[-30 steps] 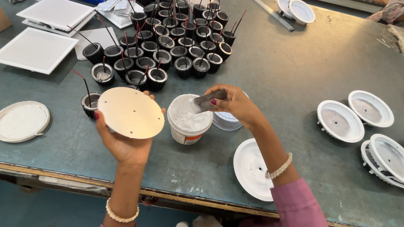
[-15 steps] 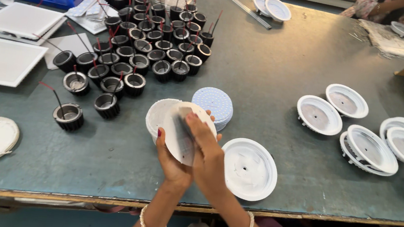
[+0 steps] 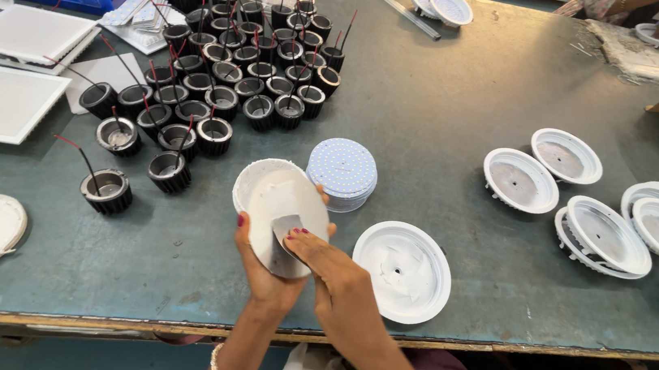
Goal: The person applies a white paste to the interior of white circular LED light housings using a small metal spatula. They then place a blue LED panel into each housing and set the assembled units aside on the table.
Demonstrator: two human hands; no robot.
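over the table, left hand (image 3: 267, 272) grips round disc (image 3: 287, 220).

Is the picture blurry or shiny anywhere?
Head view: mostly sharp, with even light and soft shadows; the white disc in the left hand looks bright but not glaring; the right hand is slightly soft; table edges bend a little.

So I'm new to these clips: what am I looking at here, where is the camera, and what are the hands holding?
The single picture comes from a camera worn on a person's head, looking down at a green worktable. There is no machine, only two bare hands. The left hand holds a round white disc tilted up; the right hand presses a small flat grey scraper against it. Around them lie a white tub, a stack of dotted discs, black cylinders with red wires and white round housings.
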